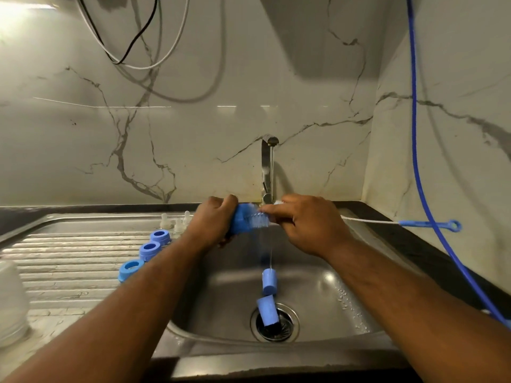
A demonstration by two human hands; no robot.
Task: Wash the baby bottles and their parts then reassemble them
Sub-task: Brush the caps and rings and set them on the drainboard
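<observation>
Two blue caps (268, 299) over the drain (275, 322)

I see a blue plastic bottle cap (240, 220) gripped in the left hand (214, 217) above the steel basin (318, 286). The blue-and-white bristle head of a long wire bottle brush (258, 219) is at its mouth. The right hand (301, 222) pinches the brush stem, whose blue loop end points right.

Two more blue tapered caps lie in the basin, one (269, 281) on its side, the other (267, 315) across the drain strainer (289, 324).

Three blue screw rings (159, 236) (149, 250) (131, 269) sit in a diagonal row on the ribbed drainboard (69, 258), openings up. Clear silicone teats (165, 221) stand upright behind them (three, as far as I can tell). A translucent bottle (11, 299) stands blurred at the left edge.
</observation>
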